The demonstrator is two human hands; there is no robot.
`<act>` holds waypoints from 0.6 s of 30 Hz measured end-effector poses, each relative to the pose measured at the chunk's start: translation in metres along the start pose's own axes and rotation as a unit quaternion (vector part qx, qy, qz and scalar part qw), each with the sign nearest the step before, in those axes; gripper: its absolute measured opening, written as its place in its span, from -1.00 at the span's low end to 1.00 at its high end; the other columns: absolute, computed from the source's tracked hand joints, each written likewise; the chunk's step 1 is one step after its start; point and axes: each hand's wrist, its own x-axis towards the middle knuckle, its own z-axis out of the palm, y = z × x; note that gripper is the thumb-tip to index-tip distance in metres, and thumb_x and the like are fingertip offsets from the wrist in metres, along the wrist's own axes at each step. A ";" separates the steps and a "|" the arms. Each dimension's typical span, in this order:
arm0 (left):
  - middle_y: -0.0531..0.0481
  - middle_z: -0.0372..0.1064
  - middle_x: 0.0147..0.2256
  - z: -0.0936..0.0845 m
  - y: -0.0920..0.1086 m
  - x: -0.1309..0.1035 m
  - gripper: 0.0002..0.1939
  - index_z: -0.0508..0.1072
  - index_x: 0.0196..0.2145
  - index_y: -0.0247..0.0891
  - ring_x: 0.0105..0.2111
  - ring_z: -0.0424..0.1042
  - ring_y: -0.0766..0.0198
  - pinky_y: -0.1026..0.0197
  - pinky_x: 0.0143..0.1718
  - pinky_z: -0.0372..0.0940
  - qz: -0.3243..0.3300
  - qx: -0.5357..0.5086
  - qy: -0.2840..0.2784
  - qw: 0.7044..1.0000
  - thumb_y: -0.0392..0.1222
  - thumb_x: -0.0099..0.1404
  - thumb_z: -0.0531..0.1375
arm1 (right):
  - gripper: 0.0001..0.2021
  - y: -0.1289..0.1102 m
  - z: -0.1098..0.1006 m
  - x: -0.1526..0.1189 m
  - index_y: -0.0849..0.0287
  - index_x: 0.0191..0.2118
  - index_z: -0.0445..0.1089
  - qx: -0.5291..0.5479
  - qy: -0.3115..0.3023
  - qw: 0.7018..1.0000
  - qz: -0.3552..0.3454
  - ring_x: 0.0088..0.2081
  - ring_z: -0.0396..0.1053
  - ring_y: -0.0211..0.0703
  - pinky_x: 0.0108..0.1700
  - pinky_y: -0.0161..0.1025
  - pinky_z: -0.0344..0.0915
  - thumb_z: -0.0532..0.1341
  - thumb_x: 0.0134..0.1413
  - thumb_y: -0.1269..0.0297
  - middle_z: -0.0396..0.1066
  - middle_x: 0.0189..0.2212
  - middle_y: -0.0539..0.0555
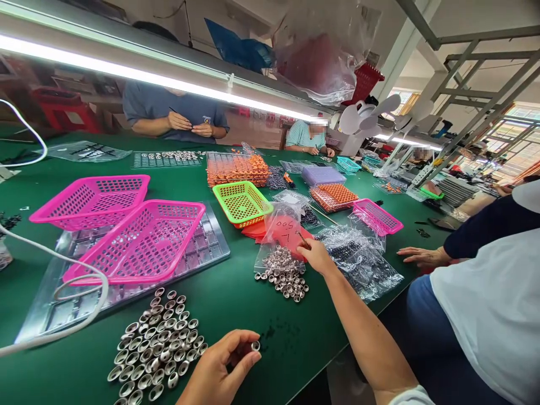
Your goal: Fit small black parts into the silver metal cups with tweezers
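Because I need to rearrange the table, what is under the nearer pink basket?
A silvery compartmented tray shows beyond the nearer pink basket. The covered middle of the tray cannot be seen clearly.

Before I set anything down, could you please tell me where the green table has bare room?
The clearest patch of green table lies between the large pile of silvery rings and the smaller pile, beyond the left hand. It is crowded around the pink baskets and the clear bags beside the right hand.
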 end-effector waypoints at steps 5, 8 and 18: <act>-0.04 0.60 -0.33 -0.002 0.005 0.001 -0.72 0.59 -0.19 -0.18 -0.35 0.59 0.19 0.32 -0.27 0.49 0.007 -0.002 0.007 1.000 0.04 0.31 0.23 | -0.71 0.007 -0.004 0.003 0.24 -0.02 0.40 -0.014 -0.006 1.000 0.015 -0.14 0.47 -0.13 -0.09 -0.09 0.47 0.24 0.30 0.12 0.45 -0.09 0.09; -0.03 0.60 -0.31 -0.002 0.005 0.000 -0.72 0.59 -0.18 -0.18 -0.32 0.59 0.19 0.32 -0.26 0.49 -0.004 0.000 0.006 1.000 0.04 0.31 0.22 | -0.70 0.010 -0.007 0.003 0.23 0.00 0.40 -0.014 -0.005 1.000 0.014 -0.12 0.47 -0.12 -0.08 -0.07 0.48 0.24 0.30 0.13 0.45 -0.07 0.10; -0.03 0.59 -0.32 0.000 -0.002 0.002 -0.69 0.57 -0.17 -0.18 -0.32 0.59 0.20 0.34 -0.28 0.47 0.001 0.017 0.001 1.000 0.06 0.32 0.19 | -0.70 0.021 -0.010 0.004 0.23 0.01 0.39 0.008 0.004 1.000 0.006 -0.12 0.47 -0.12 -0.08 -0.08 0.48 0.23 0.30 0.13 0.44 -0.07 0.11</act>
